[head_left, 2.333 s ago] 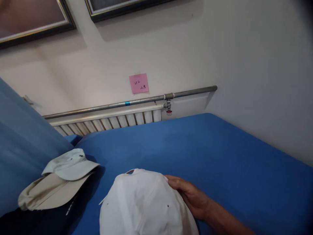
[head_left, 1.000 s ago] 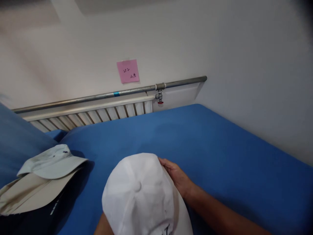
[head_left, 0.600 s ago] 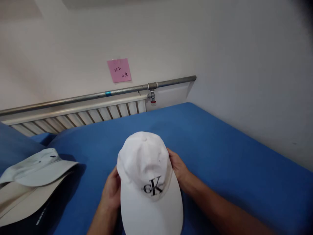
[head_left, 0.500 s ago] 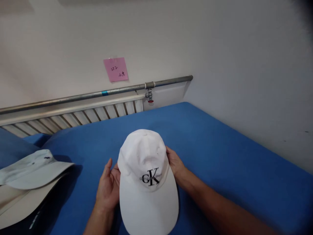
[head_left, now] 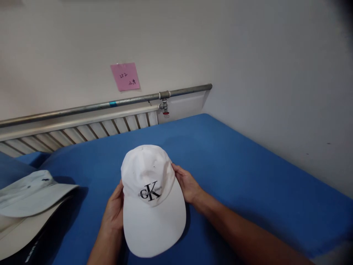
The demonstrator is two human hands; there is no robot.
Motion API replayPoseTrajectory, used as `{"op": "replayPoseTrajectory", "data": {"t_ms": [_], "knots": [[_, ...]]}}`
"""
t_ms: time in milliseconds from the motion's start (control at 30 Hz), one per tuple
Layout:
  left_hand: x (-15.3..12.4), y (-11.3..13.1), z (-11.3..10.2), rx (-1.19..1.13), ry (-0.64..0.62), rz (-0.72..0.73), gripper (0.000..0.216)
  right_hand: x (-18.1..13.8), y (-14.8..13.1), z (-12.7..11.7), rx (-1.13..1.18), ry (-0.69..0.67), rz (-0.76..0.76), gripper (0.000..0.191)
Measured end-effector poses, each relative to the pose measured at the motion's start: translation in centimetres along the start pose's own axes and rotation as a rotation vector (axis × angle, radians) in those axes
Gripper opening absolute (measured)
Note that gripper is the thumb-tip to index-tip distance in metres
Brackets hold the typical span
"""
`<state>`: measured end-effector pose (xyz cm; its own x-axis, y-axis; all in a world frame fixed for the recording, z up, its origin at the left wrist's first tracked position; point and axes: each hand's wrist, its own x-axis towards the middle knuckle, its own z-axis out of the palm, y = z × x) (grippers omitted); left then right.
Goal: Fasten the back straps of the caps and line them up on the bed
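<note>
A pale wall rises beyond the hands, with a white radiator, a metal pipe and a pink note ahead of the grip, over the far edge of a blue surface. The white cap sits between the two hands, gripped at both sides: the left hand closes on one side of it, the right hand on the other, thumb along the crown's edge. Its brim points from the grip toward the wearer, dark letters upward. Most fingers are hidden by the cap, and whether it touches the surface cannot be told. Well to the left of the grip, a pale cap lies over a beige cap, both cut off by the picture's edge; a dark item beneath is hard to make out. Half a second ago the left palm showed open, its thumb off the cap; now that thumb lies against it. At the earliest moment the letters were out of sight.
</note>
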<state>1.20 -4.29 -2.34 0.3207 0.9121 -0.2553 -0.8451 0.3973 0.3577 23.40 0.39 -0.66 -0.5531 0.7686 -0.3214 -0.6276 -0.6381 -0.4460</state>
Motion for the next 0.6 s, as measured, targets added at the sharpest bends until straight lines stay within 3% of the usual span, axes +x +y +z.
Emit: {"op": "replayPoseTrajectory", "data": {"t_ms": [167,433,600], "knots": [[0.47,0.04,-0.47,0.02,0.0,0.028,0.04,0.62,-0.25,-0.71,0.02,0.047,0.001,0.021],[0.17,0.17,-0.48,0.053,-0.039,0.021,0.036,-0.13,-0.97,-0.26,0.055,-0.069,-0.044,0.022],[0.1,-0.27,0.12,0.082,0.131,0.065,0.034,-0.18,-0.83,-0.36,0.025,-0.109,0.003,0.028]]}}
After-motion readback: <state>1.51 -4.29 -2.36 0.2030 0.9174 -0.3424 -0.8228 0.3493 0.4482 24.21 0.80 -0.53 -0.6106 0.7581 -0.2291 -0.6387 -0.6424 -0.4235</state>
